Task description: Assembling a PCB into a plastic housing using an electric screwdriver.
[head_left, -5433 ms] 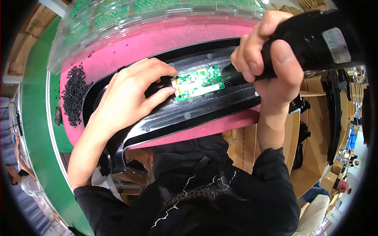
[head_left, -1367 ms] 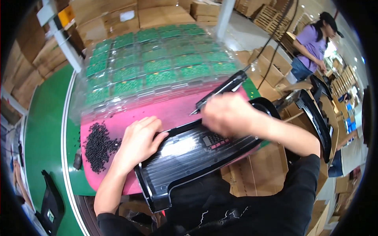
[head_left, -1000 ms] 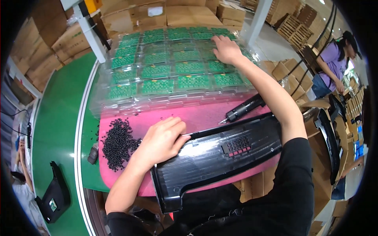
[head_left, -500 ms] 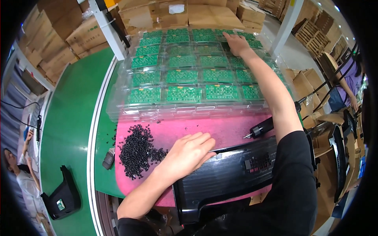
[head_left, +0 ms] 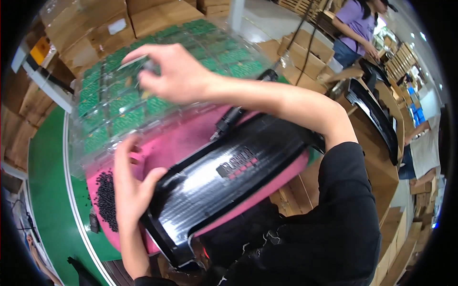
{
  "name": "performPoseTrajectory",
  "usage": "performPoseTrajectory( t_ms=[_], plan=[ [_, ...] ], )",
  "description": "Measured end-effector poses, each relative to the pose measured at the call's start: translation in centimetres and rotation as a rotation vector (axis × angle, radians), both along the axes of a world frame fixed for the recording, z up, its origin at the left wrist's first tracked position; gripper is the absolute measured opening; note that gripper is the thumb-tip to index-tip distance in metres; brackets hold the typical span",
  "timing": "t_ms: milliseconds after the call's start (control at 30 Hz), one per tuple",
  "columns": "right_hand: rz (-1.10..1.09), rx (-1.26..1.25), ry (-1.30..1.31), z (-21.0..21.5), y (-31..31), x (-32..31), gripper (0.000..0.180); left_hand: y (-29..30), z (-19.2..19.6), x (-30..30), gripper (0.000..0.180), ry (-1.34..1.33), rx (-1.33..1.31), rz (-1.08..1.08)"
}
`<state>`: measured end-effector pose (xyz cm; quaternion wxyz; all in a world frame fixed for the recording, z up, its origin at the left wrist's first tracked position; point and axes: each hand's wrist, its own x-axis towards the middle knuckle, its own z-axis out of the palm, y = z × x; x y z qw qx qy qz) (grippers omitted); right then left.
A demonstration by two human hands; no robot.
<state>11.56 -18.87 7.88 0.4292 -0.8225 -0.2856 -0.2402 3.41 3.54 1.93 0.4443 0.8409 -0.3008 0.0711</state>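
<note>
My right hand (head_left: 174, 74) is raised over the plastic trays, blurred by motion, its thumb and fingers closed on a thin circuit board (head_left: 134, 62) seen nearly edge-on. Below it, green circuit boards (head_left: 125, 122) lie in rows in the clear trays (head_left: 76, 143). My left hand (head_left: 131, 193) is open, thumb spread, at the left end of a long black plastic panel (head_left: 191, 190). That panel lies on a pink mat (head_left: 179, 133) and has a group of small rectangular openings. Close by my left hand is a pile of small black screws (head_left: 106, 200).
A black power screwdriver (head_left: 231, 119) rests behind the panel, tip toward the mat. A dark small block (head_left: 94, 221) sits left of the screws. Cardboard boxes (head_left: 162, 19) stand behind the trays. At right, another black panel (head_left: 374, 119) lies on cardboard, and a person in purple (head_left: 355, 26) stands beyond.
My right hand has come back from the far trays with a circuit board. My left hand has lifted and spread its fingers. The view has swung right.
</note>
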Motion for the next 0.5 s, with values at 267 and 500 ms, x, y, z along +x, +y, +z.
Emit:
performPoseTrajectory(
  t_ms=[267,500],
  plan=[
    [0.066,-0.017,-0.158,-0.2,-0.7,-11.7,0.053,-0.9,2.7,-2.6,0.033,0.387,-0.329,-0.356],
    [-0.058,-0.340,-0.041,0.2,-6.3,-16.8,0.066,-3.2,4.6,-3.4,0.033,0.346,-0.115,-0.418]
  ],
)
